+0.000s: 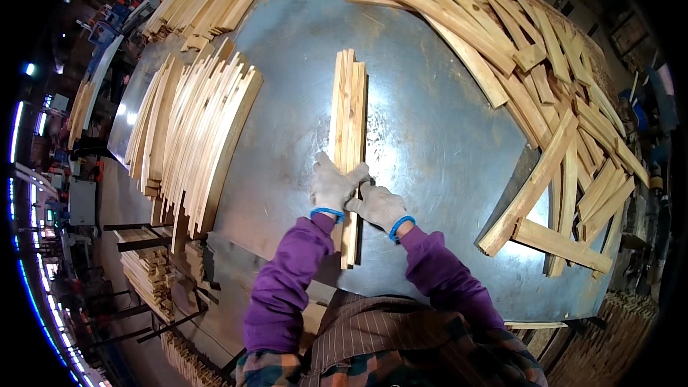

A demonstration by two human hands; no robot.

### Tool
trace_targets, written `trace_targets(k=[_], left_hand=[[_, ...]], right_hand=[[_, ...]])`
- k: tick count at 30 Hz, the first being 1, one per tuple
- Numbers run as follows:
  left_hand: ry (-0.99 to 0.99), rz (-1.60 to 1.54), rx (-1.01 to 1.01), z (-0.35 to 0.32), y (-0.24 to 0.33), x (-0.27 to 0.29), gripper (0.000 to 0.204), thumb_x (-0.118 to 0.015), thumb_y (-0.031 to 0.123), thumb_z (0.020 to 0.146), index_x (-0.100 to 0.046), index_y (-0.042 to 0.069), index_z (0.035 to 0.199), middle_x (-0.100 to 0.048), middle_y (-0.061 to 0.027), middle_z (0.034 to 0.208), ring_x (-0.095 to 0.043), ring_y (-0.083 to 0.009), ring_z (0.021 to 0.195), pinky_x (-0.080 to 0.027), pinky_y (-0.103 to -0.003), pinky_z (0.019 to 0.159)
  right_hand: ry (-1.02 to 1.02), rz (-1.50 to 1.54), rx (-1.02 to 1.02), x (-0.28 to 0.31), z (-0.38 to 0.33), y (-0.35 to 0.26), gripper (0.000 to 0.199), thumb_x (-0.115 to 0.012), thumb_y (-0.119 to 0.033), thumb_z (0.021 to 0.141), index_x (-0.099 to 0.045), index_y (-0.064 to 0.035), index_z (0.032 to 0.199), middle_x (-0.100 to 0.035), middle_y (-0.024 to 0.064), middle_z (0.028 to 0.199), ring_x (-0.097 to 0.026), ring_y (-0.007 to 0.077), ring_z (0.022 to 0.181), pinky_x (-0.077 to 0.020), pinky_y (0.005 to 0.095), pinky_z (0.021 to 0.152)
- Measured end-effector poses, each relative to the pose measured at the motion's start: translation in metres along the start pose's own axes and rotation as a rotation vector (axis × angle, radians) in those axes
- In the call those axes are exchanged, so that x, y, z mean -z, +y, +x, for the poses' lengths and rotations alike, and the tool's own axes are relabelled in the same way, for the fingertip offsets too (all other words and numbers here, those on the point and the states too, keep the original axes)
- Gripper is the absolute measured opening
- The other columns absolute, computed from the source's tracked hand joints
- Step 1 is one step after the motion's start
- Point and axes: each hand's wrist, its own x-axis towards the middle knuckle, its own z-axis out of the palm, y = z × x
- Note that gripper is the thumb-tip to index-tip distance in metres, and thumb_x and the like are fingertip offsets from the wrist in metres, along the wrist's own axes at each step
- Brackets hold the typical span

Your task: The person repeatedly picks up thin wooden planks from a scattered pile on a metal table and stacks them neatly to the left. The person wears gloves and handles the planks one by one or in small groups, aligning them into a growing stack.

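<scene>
1. We see both gloved hands set on a small bundle of wooden slats that lies flat on the grey metal counter, running straight away from the person.
2. The left hand wraps the bundle's left edge near its closer end — its fingers curl over the top of the slats, so it is closed on the bundle.
3. The right hand lies just beside the left one, touching the bundle's right edge; we cannot tell whether its fingers truly grip the wood or only press against it.
4. Both hands wear white knit gloves with blue cuffs, and purple sleeves come in from the lower edge.
5. Beyond the fingers, most of the bundle stretches away over bare counter; a short end of it pokes back past the wrists toward the person.
6. Well to the left of the fingers stands a tidy stack of slats, packed on edge, with another stack further off.
7. Well to the right of the fingers lies a loose heap of slats — crossed at many angles along the counter's far and right rim.
</scene>
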Motion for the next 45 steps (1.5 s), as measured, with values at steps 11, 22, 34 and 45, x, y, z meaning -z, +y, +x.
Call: trace_targets(k=[11, 22, 34, 45], left_hand=[[-0.600, -1.661, 0.028, -0.010, -0.014, -0.002, 0.051, -0.073, 0.025, 0.093, -0.059, -0.005, 0.132, -0.072, -0.0166, 0.117, -0.072, -0.0275, 0.101, -0.060, -0.039, 0.091], [0.051, -0.790, -0.048, 0.008, -0.059, -0.059, 0.042, -0.059, 0.025, 0.099, -0.069, 0.010, 0.136, -0.073, -0.0115, 0.131, -0.069, -0.0228, 0.115, -0.049, -0.031, 0.102], [-0.072, -0.725, -0.052, -0.010, -0.056, -0.025, 0.059, -0.052, 0.055, 0.101, -0.072, 0.007, 0.128, -0.073, -0.0177, 0.125, -0.069, -0.0332, 0.114, -0.049, -0.040, 0.101], [0.032, 0.075, -0.182, 0.026, -0.171, 0.149, 0.083, -0.070, 0.051, 0.087, -0.045, -0.005, 0.141, -0.066, -0.0347, 0.116, -0.066, -0.0489, 0.108, -0.052, -0.052, 0.091]], right_hand=[[0.026, 1.225, 0.321, -0.026, -0.010, 0.056, 0.107, -0.075, -0.056, 0.090, -0.022, 0.0000, 0.164, -0.060, 0.0272, 0.132, -0.064, 0.0302, 0.118, -0.0545, 0.0385, 0.094], [0.285, 0.174, 0.058, -0.013, -0.014, 0.033, 0.103, -0.073, -0.050, 0.084, -0.021, -0.0002, 0.158, -0.064, 0.0324, 0.122, -0.065, 0.0470, 0.114, -0.0552, 0.0516, 0.092], [0.172, 0.271, 0.106, 0.016, 0.042, 0.048, 0.084, -0.067, -0.065, 0.086, -0.054, -0.0076, 0.146, -0.074, 0.0246, 0.106, -0.072, 0.0391, 0.100, -0.0542, 0.0453, 0.088], [-0.220, 0.529, 0.205, -0.083, 0.106, -0.170, 0.054, -0.066, -0.047, 0.090, -0.064, 0.0073, 0.094, -0.071, 0.0185, 0.072, -0.072, 0.0283, 0.064, -0.0570, 0.0409, 0.062]])
